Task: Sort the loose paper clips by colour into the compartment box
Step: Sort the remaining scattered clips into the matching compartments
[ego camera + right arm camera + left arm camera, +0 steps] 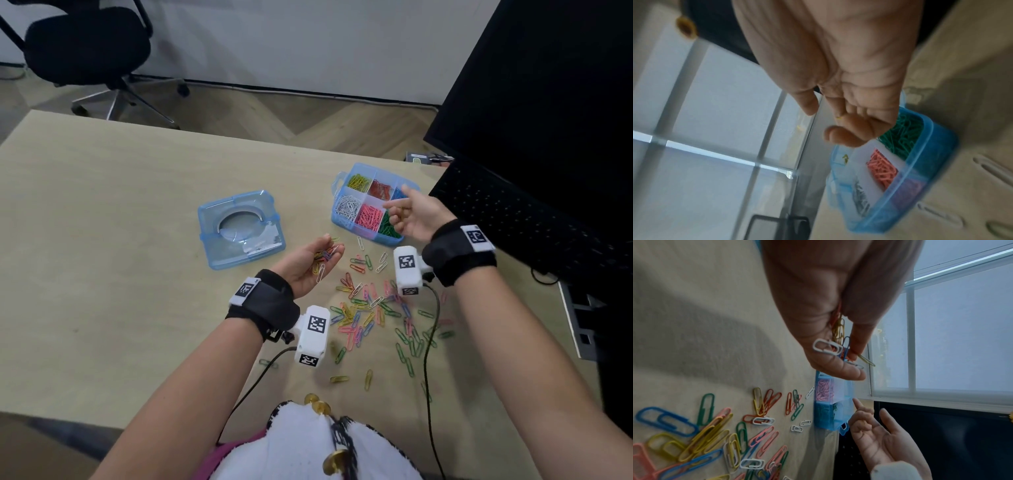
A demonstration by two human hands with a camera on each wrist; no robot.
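Left hand (pixel 310 265) palm up above the counter (pixel 102 240), fingers cupped round a mixed bunch of clips (pixel 323 257); one white clip (pixel 827 348) lies on the fingers. Right hand (pixel 416 214) palm up over the near right corner of the box (pixel 344 224), fingers loosely curled round a yellow clip (pixel 400 214), index fingertip (pixel 387 205) extended. Box open on the counter, six compartments: yellow, red, blue at the back; white, pink, green in front. Loose clips (pixel 373 315) scattered on the counter between the forearms. Lid (pixel 239 228) left of the box.
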